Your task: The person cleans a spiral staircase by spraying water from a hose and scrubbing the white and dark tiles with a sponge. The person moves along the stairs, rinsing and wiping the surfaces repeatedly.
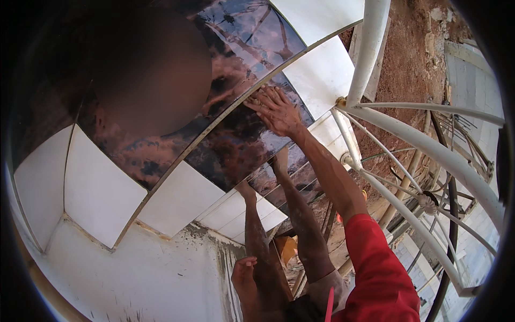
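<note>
My right hand [278, 111], at the end of an arm in a red sleeve, lies flat with its fingers spread on a glossy dark tile [230, 153]. Its fingertips are close to a narrow raised strip [198, 142] that curves along the tile's upper edge. Low in the view, beside my legs, my left hand [244, 271] has its fingers curled in; whatever they hold, if anything, is hidden. Bordering the dark tile are a white tile [179, 198] on the left and another white tile [322, 75] on the right. Larger dark tiles [139, 161] beyond the strip mirror the surroundings.
White scaffold pipes [429, 145] run down the right side, tied with a knotted rope [427, 204]. My bare feet [247, 191] rest by the tiles' lower edge. A stained white wall [161, 273] fills the lower left. Reddish ground [407, 64] lies beyond the pipes.
</note>
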Demonstrator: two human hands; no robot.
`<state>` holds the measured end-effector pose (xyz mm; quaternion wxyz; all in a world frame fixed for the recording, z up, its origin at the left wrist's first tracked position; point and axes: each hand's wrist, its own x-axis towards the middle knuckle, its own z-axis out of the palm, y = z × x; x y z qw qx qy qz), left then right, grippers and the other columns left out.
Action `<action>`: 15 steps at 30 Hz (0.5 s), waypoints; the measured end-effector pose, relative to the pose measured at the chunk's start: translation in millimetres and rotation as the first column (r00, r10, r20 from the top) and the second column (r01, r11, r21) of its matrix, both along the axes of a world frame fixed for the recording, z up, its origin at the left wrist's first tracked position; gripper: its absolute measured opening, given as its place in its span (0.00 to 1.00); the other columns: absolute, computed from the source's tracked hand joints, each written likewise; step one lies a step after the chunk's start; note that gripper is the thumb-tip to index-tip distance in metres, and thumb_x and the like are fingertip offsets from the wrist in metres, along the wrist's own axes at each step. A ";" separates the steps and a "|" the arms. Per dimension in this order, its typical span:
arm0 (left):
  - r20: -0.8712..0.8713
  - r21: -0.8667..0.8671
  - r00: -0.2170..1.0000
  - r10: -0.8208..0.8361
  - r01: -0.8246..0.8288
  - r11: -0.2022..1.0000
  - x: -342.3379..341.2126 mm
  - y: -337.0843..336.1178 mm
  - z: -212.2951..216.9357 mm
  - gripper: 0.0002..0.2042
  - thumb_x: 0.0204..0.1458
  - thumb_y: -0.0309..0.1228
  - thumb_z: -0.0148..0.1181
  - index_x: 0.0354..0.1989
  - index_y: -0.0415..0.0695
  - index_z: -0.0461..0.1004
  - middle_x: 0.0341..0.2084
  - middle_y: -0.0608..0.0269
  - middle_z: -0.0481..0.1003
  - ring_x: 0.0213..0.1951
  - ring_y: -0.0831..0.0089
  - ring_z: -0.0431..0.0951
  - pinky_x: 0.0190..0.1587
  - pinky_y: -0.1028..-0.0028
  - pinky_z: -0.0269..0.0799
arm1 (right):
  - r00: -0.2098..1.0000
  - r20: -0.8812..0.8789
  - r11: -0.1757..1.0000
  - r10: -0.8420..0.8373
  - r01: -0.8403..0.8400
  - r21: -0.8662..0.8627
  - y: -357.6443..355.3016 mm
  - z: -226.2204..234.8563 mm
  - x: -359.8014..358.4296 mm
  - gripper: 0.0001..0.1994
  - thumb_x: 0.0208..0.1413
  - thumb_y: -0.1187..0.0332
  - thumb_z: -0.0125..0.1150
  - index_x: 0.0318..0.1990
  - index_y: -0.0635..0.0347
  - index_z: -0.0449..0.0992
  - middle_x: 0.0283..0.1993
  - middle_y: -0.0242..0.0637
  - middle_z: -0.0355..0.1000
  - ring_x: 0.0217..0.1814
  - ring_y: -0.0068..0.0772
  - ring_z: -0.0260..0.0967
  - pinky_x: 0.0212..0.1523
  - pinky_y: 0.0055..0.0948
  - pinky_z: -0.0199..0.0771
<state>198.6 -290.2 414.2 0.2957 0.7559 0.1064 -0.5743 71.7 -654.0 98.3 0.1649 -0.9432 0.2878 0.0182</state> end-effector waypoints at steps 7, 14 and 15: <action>-0.059 0.086 0.998 0.009 -0.004 0.996 -18.8 -26.0 -14.4 0.07 0.69 0.27 0.54 0.47 0.37 0.77 0.43 0.59 0.81 0.46 0.73 0.79 0.55 0.73 0.72 | 0.824 0.183 0.816 -0.536 0.561 -0.140 -109.5 -11.8 -55.5 0.23 0.73 0.57 0.44 0.73 0.42 0.66 0.79 0.42 0.56 0.82 0.57 0.45 0.78 0.59 0.45; -0.121 0.060 0.990 0.069 -0.062 0.996 -43.0 -59.1 -18.3 0.08 0.69 0.29 0.55 0.48 0.38 0.77 0.43 0.59 0.81 0.47 0.73 0.79 0.55 0.73 0.72 | 0.553 0.340 0.373 -0.761 0.801 -0.468 -192.0 -44.8 -84.3 0.24 0.58 0.66 0.58 0.60 0.70 0.71 0.61 0.58 0.69 0.66 0.59 0.62 0.67 0.53 0.59; -0.113 0.049 0.993 0.044 -0.039 0.998 -43.7 -61.5 -16.0 0.08 0.69 0.29 0.55 0.47 0.37 0.77 0.42 0.59 0.81 0.47 0.73 0.79 0.55 0.73 0.72 | 0.306 0.383 0.266 -0.871 0.951 -0.156 -196.0 -42.1 -85.9 0.26 0.62 0.69 0.53 0.68 0.64 0.65 0.64 0.59 0.65 0.65 0.61 0.63 0.67 0.53 0.62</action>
